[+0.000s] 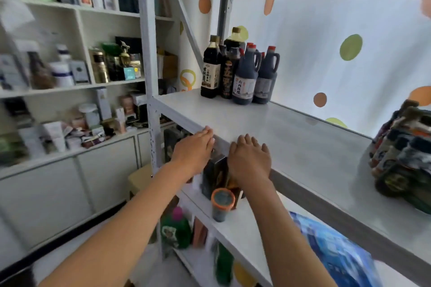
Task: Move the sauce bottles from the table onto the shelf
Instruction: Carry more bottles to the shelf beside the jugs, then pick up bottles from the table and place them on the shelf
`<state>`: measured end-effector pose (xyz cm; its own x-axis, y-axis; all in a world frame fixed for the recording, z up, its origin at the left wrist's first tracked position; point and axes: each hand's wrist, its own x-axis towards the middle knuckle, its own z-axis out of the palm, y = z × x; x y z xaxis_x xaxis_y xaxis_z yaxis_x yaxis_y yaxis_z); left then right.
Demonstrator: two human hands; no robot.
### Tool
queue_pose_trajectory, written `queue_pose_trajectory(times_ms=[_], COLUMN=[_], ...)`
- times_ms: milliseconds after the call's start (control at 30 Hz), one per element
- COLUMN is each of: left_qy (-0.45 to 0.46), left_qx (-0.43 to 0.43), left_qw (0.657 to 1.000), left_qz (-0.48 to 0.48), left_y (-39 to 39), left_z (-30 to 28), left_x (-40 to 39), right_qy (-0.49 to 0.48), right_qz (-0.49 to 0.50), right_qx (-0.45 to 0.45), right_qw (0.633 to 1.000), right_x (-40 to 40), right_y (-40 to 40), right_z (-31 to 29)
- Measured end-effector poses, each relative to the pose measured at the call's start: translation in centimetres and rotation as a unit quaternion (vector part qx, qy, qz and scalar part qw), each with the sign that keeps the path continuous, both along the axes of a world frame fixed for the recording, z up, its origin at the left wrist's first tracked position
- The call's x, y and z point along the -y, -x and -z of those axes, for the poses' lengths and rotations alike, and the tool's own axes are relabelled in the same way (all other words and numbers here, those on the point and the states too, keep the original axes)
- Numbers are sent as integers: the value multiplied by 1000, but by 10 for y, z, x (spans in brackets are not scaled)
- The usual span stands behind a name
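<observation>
**Both hands empty at shelf edge**

Left hand [194, 147] & right hand [250, 157] hover flat, fingers straight, holding nothing, by shelf [291, 142] front. Sauce bottles [240, 72] stand grouped at back-left. Table not in view. Likely between trips; next: fetch another bottle.

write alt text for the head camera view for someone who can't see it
Both hands, left hand and right hand, rest open and empty on the front edge of a white shelf. Dark sauce bottles stand clustered at its back left.

The front red-capped bottle [245, 77] bears a label reading 山西陈醋; other labels are illegible.
</observation>
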<state>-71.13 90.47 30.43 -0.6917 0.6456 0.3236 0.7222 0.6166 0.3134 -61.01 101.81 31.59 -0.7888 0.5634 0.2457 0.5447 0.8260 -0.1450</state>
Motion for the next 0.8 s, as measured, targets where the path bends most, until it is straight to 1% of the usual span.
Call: queue_pose_trajectory(times_ms=[67, 100, 133, 167, 200, 233, 267, 333, 433, 500, 633, 733, 800], left_qy=[26, 33, 35, 33, 35, 36, 38, 32, 23, 36, 54, 35, 29], left_qx=[-46, -50, -45, -33, -21, -15, -15, -22, -17, -11, -13, -8, -8], left_qw=[999, 998, 998, 999, 998, 998, 997, 994, 988, 984, 976, 960, 942], left_qz=[-11, -8, -9, -22, -40, -52, -67, -101, -150, -173, -212, -279, -336], left_y=[-36, -57, -75, -93, -108, -120, -133, -157, -190, -211, -249, -283, -315], left_z=[13, 21, 28, 35, 41, 46, 52, 61, 77, 87, 104, 112, 115], left_x=[20, 33, 46, 62, 80, 96, 115, 154, 209, 246, 330, 405, 461], right_qy=[-40, -33, 2, 74, 154, 203, 217, 216, 242, 233, 244, 247, 248], right_qz=[10, 6, -11, -42, -78, -116, -155, -221, -283, -324, -412, -466, -505], right_qx=[-52, -72, -88, -107, -119, -115, -101, -72, -65, -51, -19, 6, 18], right_qw=[998, 997, 996, 991, 978, 966, 958, 948, 926, 915, 878, 849, 827], right_x=[24, 36, 46, 59, 74, 88, 107, 141, 191, 227, 308, 382, 441], right_y=[-21, -31, -41, -48, -55, -60, -69, -85, -110, -126, -155, -173, -188], right_z=[21, 31, 38, 44, 50, 58, 67, 84, 101, 108, 116, 119, 118])
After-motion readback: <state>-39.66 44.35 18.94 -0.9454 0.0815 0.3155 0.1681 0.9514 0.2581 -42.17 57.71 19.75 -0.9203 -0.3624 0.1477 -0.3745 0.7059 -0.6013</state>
